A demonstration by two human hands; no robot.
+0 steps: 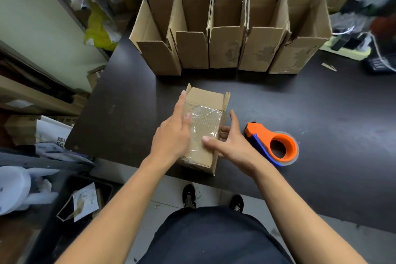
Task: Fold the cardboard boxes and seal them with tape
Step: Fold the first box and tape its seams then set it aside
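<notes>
A small cardboard box (205, 111) lies on its side on the dark table (300, 113), near the front edge, with clear tape across its upper face. My left hand (173, 133) lies flat against the box's left side and top, fingers straight. My right hand (231, 141) holds the box's right side, thumb pressing on the taped face and fingers along the right wall. An orange tape dispenser (276, 143) with a blue handle rests on the table just right of my right hand.
Several open-topped cardboard boxes (227, 47) stand in a row at the back of the table. A cardboard scrap (329, 67) lies at right. Cluttered shelves and bags fill the left; cables and a green tray sit at far right.
</notes>
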